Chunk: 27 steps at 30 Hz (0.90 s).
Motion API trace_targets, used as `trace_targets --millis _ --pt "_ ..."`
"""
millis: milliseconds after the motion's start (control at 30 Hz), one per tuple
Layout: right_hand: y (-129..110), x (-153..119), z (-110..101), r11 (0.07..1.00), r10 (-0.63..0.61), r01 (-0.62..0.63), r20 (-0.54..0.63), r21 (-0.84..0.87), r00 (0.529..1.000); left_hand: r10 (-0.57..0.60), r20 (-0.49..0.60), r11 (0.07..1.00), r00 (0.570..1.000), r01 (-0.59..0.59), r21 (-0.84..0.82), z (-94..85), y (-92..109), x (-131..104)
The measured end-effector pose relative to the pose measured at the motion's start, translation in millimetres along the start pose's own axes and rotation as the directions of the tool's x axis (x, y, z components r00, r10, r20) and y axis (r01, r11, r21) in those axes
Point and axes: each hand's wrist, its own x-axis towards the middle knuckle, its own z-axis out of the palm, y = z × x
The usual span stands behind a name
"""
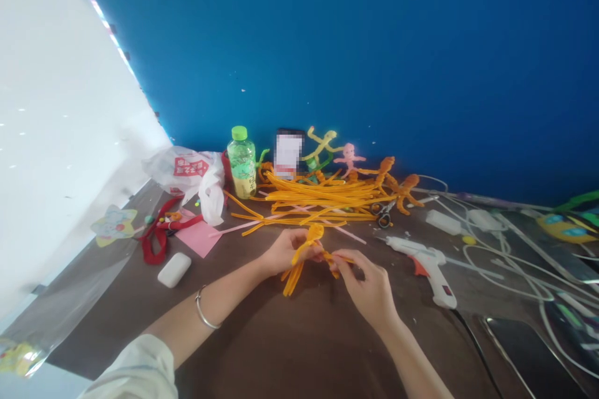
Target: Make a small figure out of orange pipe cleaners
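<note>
Between my hands is an orange pipe cleaner figure [314,234] with a rounded, coiled head and several loose strands hanging down. My left hand [291,250] is closed around its middle, just under the head. With thumb and fingers pinched, my right hand [364,280] grips one of its strands on the right side, where the stem looks twisted. Both hands hover over the dark table in front of a heap of loose orange pipe cleaners [318,196]. The fingertips partly hide the twisted part.
Right of my hands lie a white glue gun [428,265], scissors [384,215], white cables and a phone [528,355]. Finished pipe cleaner figures [349,159] stand by the blue wall. A green-capped bottle [242,165], a plastic bag [187,171] and a white earbud case [175,270] are to the left.
</note>
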Motion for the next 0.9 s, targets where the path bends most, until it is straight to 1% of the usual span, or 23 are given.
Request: trace_targets --millis 33,100,167,233,333,467,500,567,667,800,867,900 --pt "-2 1 -1 0.994 0.072 -0.073 0.012 0.079 0.997 -0.022 0.024 1.0 0.999 0.022 0.002 -0.1 2 -1" --pt "-4 3 -3 0.95 0.213 -0.219 0.051 0.224 0.976 -0.08 0.07 0.997 0.994 0.082 -0.013 -0.1 5 -2" --pt "-6 4 -3 0.868 0.338 -0.354 0.11 0.349 0.935 -0.135 0.12 0.989 0.983 0.142 -0.047 0.4 6 -3" --pt "-6 5 -2 0.772 0.419 -0.444 0.162 0.454 0.894 -0.17 0.174 0.979 0.97 0.186 -0.079 1.3 5 -4" --pt "-5 3 7 0.641 0.463 -0.487 0.206 0.593 0.862 -0.179 0.218 0.97 0.96 0.209 -0.124 2.9 1 -5" --pt "-10 -2 21 0.469 0.498 -0.53 0.284 0.706 0.819 -0.148 0.164 0.97 0.975 0.175 -0.168 4.1 -4 -5" --pt "-12 -3 24 0.447 0.505 -0.533 0.29 0.718 0.813 -0.139 0.14 0.972 0.98 0.162 -0.168 4.3 -4 -5" --pt "-14 -4 27 0.436 0.506 -0.527 0.285 0.73 0.814 -0.113 0.087 0.979 0.99 0.126 -0.159 5.1 -4 -6" --pt "-16 -7 29 0.414 0.515 -0.523 0.282 0.745 0.809 -0.028 0.01 0.994 1.0 0.029 -0.102 6.2 -1 -6" --pt "-13 -11 33 0.3 0.569 -0.57 0.336 0.765 0.75 0.098 -0.044 0.995 0.994 -0.099 -0.014 5.8 -1 -5" --pt "-12 -13 36 0.265 0.572 -0.595 0.373 0.759 0.731 0.108 -0.057 0.994 0.993 -0.108 -0.008 5.0 -2 -4" --pt "-11 -14 37 0.263 0.572 -0.605 0.383 0.752 0.725 0.106 -0.066 0.994 0.992 -0.107 -0.005 4.8 -2 -4"
